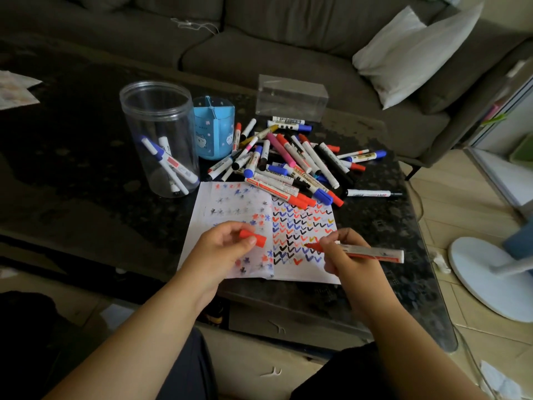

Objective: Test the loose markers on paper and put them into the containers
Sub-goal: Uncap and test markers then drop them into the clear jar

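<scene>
My right hand (pixel 344 255) grips an uncapped red marker (pixel 372 252), its red tip touching the white paper (pixel 302 271) among rows of coloured check marks. My left hand (pixel 222 249) pinches the marker's red cap (pixel 255 237) above the paper's left half, which is covered in star scribbles. A pile of several loose markers (pixel 291 163) lies just beyond the paper. A tall clear jar (pixel 160 140) at the left holds a few markers. A blue divided pen holder (pixel 214 129) stands beside it, and a clear rectangular box (pixel 291 96) sits behind the pile.
Everything rests on a dark glass coffee table (pixel 86 183). A grey sofa (pixel 259 47) with a white pillow (pixel 412 50) runs behind it. A white fan base (pixel 487 278) stands on the floor at the right. Papers (pixel 16 89) lie at the table's far left.
</scene>
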